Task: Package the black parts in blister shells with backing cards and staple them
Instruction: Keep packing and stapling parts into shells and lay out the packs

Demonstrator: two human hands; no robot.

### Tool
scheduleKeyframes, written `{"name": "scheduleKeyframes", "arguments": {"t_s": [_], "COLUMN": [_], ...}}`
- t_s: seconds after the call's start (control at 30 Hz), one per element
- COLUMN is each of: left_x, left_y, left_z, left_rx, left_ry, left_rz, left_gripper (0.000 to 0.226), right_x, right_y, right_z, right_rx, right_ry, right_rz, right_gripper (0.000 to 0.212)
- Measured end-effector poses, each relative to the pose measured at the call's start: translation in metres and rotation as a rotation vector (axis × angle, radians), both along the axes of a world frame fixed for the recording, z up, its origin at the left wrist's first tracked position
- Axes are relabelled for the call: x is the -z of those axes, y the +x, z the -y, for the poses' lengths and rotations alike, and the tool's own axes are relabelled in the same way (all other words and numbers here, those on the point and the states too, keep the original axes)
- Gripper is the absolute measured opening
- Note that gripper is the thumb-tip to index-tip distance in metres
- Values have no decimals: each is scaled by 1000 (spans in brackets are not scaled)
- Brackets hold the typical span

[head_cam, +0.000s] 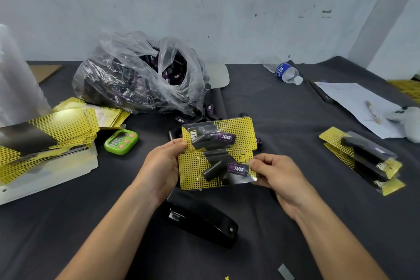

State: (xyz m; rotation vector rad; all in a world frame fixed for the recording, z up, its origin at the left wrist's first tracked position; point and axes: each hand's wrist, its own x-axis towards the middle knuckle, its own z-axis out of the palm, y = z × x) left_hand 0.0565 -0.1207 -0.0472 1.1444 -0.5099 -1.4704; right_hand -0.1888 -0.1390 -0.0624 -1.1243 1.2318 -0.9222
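Where a dark, matte cloth (pixel 284 120) covers the table, a slumped stack of glossy backing cards (pixel 45 134) lies at the far left. They are yellow with a black dot pattern and a black diagonal band. Just right of the stack sits a rounded green timer (pixel 121 141) with pink buttons. Behind it a crinkled clear plastic bag (pixel 136 75) holds a heap of black parts (pixel 175 75), a few of them spilled at its mouth.

In the middle, the left hand (pixel 162 166) grips the left edge of the upper pack (pixel 218 135), thumb on its face. The lower pack (pixel 216 170) overlaps it from below. Each is a dotted yellow card under a shiny clear shell that encloses stubby black cylinders with a purple label. Under them a smooth black stapler (pixel 200 220) lies on the cloth.

The right hand (pixel 277 173) pinches the lower pack's right end between thumb and forefinger, its other fingers curled. Farther right lie a water bottle (pixel 287 73) on its side, a sheet of paper (pixel 354 102), overlapping finished packs (pixel 363 157) and a pale plush toy (pixel 406 120).
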Motion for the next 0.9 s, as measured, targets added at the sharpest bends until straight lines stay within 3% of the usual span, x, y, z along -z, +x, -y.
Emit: {"name": "scheduleKeyframes", "arguments": {"t_s": [0.3,0.47,0.67,0.9], "left_x": [2,3,3,2], "left_y": [3,3,2,4], "left_z": [0,1,1,0], "left_rx": [-50,-44,-43,-32], "left_ry": [-59,-55,-79,-69], "left_rz": [78,125,105,43], "left_gripper": [25,24,20,17], "right_x": [-2,-2,-3,-9], "right_y": [-1,1,1,-4], "right_z": [0,0,-1,-3], "right_rx": [2,41,29,-54], "right_ry": [2,-3,3,26], "right_rz": [-23,-34,-32,61], "right_gripper": [23,13,13,28]}}
